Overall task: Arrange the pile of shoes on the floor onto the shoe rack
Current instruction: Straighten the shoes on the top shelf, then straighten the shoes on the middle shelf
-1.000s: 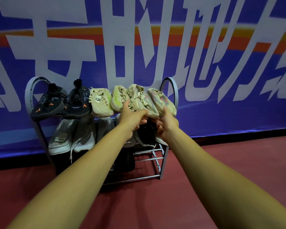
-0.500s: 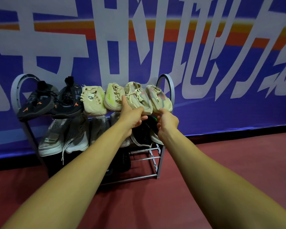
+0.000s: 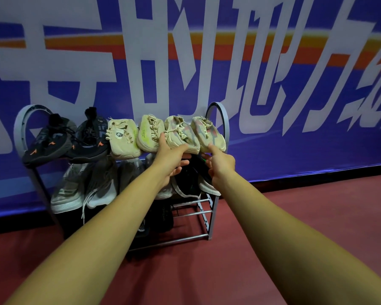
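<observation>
The shoe rack (image 3: 220,128) is set against a blue banner (image 3: 273,84) on a red floor (image 3: 295,216). Six shoes are lined up on its top shelf: two black shoes (image 3: 70,139) at the left, four beige ones beside them. The third beige shoe (image 3: 180,134) is gripped at its near end by the left hand (image 3: 171,159). The rightmost beige shoe (image 3: 207,134) is touched by the right hand (image 3: 221,164), whose fingers are curled; a firm grasp cannot be told. Grey shoes (image 3: 84,186) are crowded on the shelf below.

Wall: a blue banner (image 3: 273,89) with large white characters fills 12 o'clock.
Stripe: an orange and yellow band (image 3: 240,44) crosses it.
Floor: dark red surface (image 3: 240,249) spreads from 3 to 9 o'clock.
</observation>
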The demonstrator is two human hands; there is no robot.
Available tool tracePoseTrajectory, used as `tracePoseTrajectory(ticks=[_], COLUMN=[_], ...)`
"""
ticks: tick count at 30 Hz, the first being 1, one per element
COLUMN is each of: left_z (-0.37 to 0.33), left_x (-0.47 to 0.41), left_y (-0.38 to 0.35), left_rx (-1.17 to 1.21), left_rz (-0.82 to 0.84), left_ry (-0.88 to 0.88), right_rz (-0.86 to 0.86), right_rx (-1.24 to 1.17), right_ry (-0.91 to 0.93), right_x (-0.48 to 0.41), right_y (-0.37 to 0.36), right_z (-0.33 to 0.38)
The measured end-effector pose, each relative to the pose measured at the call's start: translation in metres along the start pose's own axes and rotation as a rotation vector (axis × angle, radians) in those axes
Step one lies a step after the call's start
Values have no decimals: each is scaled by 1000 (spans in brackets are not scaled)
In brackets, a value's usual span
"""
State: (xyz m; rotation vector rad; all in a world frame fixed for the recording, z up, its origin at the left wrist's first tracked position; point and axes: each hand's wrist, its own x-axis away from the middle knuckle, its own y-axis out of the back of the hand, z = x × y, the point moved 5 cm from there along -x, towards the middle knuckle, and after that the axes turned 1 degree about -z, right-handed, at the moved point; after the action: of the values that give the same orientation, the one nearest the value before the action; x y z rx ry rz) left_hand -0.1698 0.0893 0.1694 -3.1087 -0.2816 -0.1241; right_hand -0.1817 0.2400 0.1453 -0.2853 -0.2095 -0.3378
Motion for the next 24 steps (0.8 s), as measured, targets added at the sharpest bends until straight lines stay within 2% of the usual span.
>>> tracePoseTrajectory(ticks=[9,15,24], left_z=[2,7,26], left_x=[14,33,40], left_y=[35,90,184], left_rx=[-107,-234,-472], left_rz=[-2,-56,-183], left_ry=[-38,-91,-54], right_rz=[212,303,489], right_rx=[171,239,611], right_ry=[55,95,243], right_x=[29,51,87], right_y=[-18,-55,-141], right_z=[-8,-32,-80])
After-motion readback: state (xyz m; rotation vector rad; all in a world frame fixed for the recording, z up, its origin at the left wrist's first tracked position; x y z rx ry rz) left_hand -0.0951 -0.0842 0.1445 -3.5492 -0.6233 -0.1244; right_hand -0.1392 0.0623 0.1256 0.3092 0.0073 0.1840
